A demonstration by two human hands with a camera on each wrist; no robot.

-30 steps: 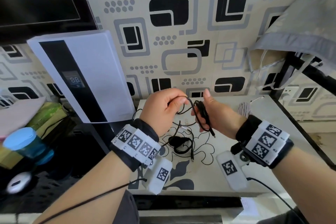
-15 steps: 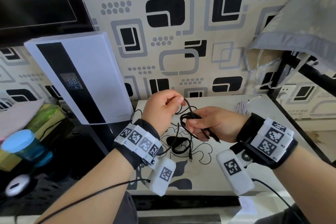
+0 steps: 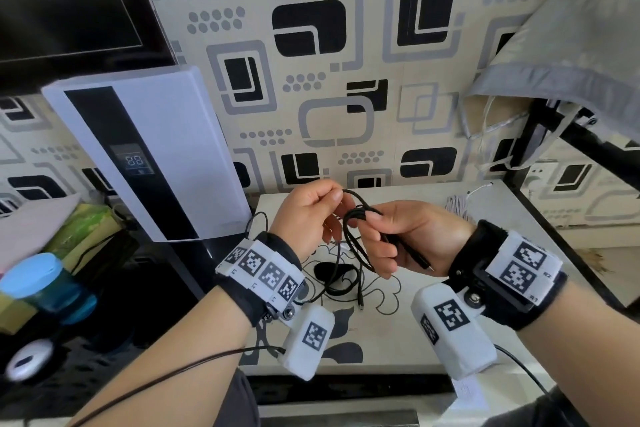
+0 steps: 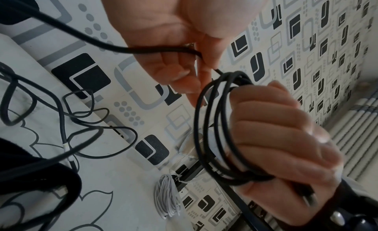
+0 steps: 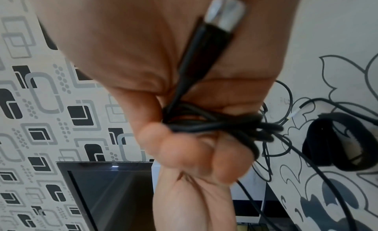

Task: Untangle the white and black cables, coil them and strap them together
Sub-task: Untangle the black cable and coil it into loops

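Above the small table (image 3: 519,229), my right hand (image 3: 391,236) grips a coil of the black cable (image 3: 353,232), with its USB plug (image 5: 223,16) lying across the palm. The coil's loops (image 4: 210,129) hang round the curled right fingers (image 4: 272,121). My left hand (image 3: 311,208) pinches the free run of the black cable (image 4: 143,49) between thumb and forefinger, just left of the coil. The rest of that cable trails down onto the table. The white cable (image 3: 457,208) lies coiled in a bundle (image 4: 166,197) at the table's far right. A black strap (image 3: 332,274) lies looped on the table below my hands.
A white appliance (image 3: 145,156) with a dark display leans against the patterned wall to the left. A dark screen (image 3: 69,0) hangs top left. A blue-lidded container (image 3: 38,284) and a computer mouse (image 3: 27,357) sit at the lower left. Grey cloth (image 3: 571,45) drapes over a black frame at the right.
My right hand turned palm-up and dropped slightly, taking another loop of black cable into the coil. The left hand stayed beside it, feeding the cable.
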